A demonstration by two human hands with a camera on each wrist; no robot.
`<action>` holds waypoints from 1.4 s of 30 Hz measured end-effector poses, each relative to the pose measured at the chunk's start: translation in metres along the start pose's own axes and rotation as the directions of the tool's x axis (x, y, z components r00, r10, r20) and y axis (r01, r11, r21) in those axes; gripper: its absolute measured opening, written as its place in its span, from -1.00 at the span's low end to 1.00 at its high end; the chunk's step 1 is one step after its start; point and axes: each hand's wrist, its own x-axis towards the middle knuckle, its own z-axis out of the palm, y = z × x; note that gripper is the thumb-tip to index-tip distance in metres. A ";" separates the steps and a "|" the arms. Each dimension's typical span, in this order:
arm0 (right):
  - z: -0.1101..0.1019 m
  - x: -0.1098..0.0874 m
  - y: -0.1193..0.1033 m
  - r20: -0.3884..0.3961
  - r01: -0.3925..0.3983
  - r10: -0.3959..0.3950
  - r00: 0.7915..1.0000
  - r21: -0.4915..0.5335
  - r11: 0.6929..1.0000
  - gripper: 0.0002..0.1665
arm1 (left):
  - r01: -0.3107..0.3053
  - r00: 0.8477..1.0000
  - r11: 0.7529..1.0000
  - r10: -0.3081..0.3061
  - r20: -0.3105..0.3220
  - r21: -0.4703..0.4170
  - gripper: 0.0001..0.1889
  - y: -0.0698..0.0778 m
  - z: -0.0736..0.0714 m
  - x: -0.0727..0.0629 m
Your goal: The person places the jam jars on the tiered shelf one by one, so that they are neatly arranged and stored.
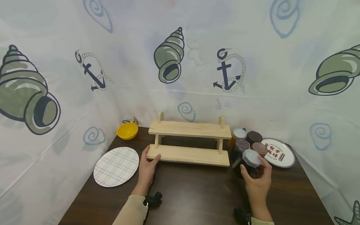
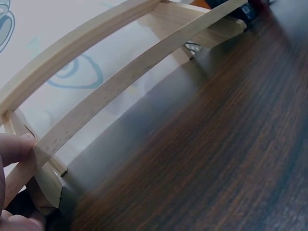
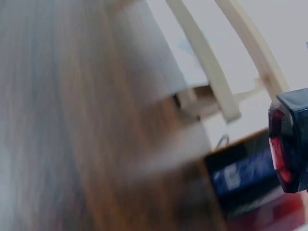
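A two-tier wooden shelf [image 1: 188, 155] stands at the back of the table. My left hand [image 1: 147, 168] grips the left end of its lower board, thumb on top; in the left wrist view the fingertips wrap that board's end [image 2: 36, 151]. My right hand [image 1: 259, 179] holds a jar with a pale, faceted lid [image 1: 251, 158] between thumb and fingers. In the right wrist view the jar [image 3: 291, 139] looks dark with red inside, at the right edge. Right behind it, several lidded jars [image 1: 254, 137] cluster beside the shelf's right end.
A yellow bowl [image 1: 127, 131] sits at the back left, with a white checked plate [image 1: 116, 167] in front of it. Behind the jars at the right lies a white plate with red characters [image 1: 281, 153]. A shell-and-anchor patterned cloth [image 1: 197, 78] hangs round the dark wooden table [image 1: 194, 193].
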 end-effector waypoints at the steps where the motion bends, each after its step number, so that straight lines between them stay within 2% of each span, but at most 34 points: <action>1: 0.004 0.000 0.001 0.014 0.009 -0.009 1.000 0.006 1.000 -0.01 | -0.004 1.000 1.000 0.004 -0.004 0.002 -0.10 0.000 -0.002 -0.001; 7: 0.032 0.004 -0.001 0.069 0.007 -0.011 0.998 0.050 0.999 0.03 | -0.030 0.999 0.999 0.030 -0.010 0.018 -0.12 -0.005 -0.005 -0.001; 14: 0.070 0.020 -0.027 0.141 0.039 -0.052 0.989 0.096 0.995 -0.01 | -0.019 1.000 1.000 0.019 0.007 0.010 -0.12 -0.004 -0.001 0.004; 20: 0.110 0.034 -0.056 0.250 0.051 -0.094 0.964 0.172 0.984 -0.05 | -0.025 1.000 1.000 0.025 0.013 0.005 -0.10 -0.003 0.000 0.009; 26: 0.150 0.037 -0.071 0.350 0.071 -0.138 0.926 0.198 0.978 -0.06 | -0.034 0.999 0.999 0.034 0.012 -0.001 -0.10 -0.004 0.000 0.005; 31: 0.179 0.038 -0.079 0.405 0.022 -0.128 0.905 0.257 0.966 -0.09 | -0.031 1.000 1.000 0.031 0.002 0.003 -0.10 -0.004 -0.001 0.005; 36: 0.203 0.042 -0.081 0.457 -0.029 -0.096 0.884 0.261 0.965 -0.10 | -0.048 0.999 0.999 0.048 0.003 -0.010 -0.10 -0.001 -0.001 0.003; 39: 0.214 0.042 -0.080 0.480 -0.020 -0.101 0.871 0.241 0.970 -0.11 | -0.047 0.999 0.999 0.047 0.003 -0.021 -0.11 0.000 0.000 0.002; 42: 0.223 0.040 -0.078 0.486 -0.006 -0.107 0.868 0.226 0.974 -0.11 | -0.040 0.999 0.999 0.040 -0.001 -0.023 -0.12 0.000 0.000 0.001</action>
